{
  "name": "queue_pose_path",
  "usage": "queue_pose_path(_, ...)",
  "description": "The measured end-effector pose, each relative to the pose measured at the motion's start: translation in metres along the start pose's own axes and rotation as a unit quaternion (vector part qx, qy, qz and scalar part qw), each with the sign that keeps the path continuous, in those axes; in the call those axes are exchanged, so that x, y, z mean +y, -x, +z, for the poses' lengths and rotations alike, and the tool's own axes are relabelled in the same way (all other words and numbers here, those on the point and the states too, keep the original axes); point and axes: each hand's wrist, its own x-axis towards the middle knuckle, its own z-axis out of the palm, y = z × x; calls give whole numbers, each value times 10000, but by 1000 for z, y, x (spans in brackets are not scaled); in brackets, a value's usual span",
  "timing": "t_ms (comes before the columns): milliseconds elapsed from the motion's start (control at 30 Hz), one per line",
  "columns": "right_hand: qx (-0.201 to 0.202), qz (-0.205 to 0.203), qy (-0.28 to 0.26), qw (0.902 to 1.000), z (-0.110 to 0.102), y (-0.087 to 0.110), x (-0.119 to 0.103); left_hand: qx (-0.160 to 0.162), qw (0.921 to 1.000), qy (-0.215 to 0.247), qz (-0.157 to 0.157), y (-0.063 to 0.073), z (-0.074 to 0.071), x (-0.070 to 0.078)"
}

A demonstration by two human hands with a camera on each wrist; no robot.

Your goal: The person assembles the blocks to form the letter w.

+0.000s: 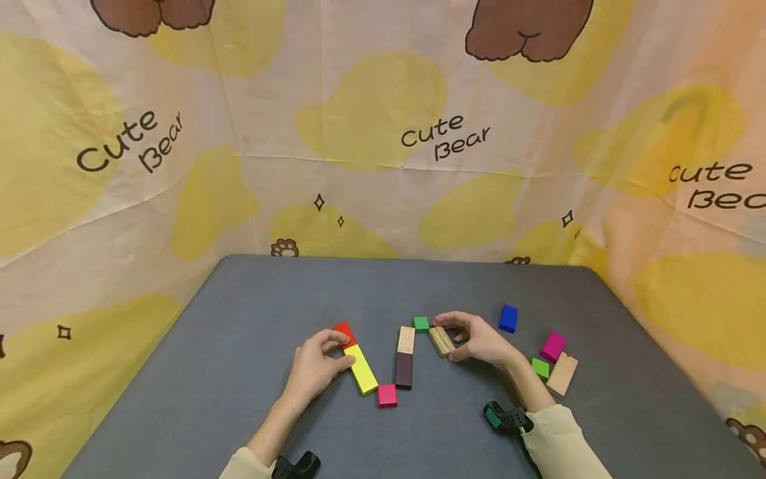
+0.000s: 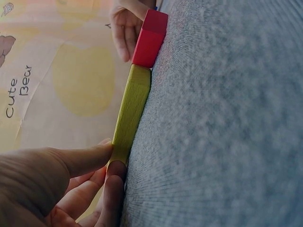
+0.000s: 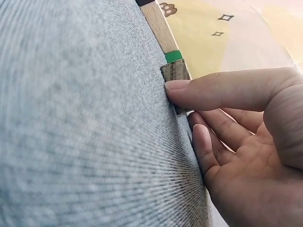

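My left hand (image 1: 314, 364) rests at the upper left of a slanted pair of blocks. Its fingertips touch the red block (image 1: 342, 327), and its thumb lies against the side of the yellow block (image 1: 365, 376). A pink block (image 1: 387, 396) meets the yellow one's lower end. With thumb and fingers at opposite ends, my right hand (image 1: 481, 340) pinches a striped wooden block (image 1: 441, 341). Close to that block's upper end lies a green cube (image 1: 421, 324). To its left, a pale wooden block (image 1: 405, 340) stands end to end with a dark purple block (image 1: 403, 370).
Right of the right hand lie a blue block (image 1: 509, 318), a magenta block (image 1: 554, 346), a light green block (image 1: 540, 368) and a notched wooden block (image 1: 562, 374). A grey cloth covers the table (image 1: 239, 313), with a printed curtain (image 1: 371, 120) behind it.
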Motion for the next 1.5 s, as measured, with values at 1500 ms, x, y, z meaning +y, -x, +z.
queue_pose_path(1500,-87,-11,-266,9996,-6,1,12,75,9999,-107,89,0,2,-3)
